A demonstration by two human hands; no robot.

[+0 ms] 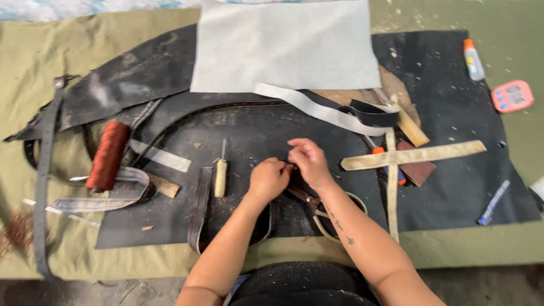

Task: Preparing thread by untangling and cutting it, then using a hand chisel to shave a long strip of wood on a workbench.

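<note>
Keep both hands, left and right, pinched shut on the dark leather strap at the worktop's near middle, clear of the scissors just beneath your right wrist.

A leather workshop: dark leather sheets cover the middle of the frame, with a thread spool left, an awl centre, scissors below, and scraps scattered about.

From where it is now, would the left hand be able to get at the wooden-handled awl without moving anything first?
Probably yes. The awl lies uncovered on the dark leather, just left of the left hand, with nothing between them. But that hand is pinching something small with the right hand, so it would have to let go.
</note>
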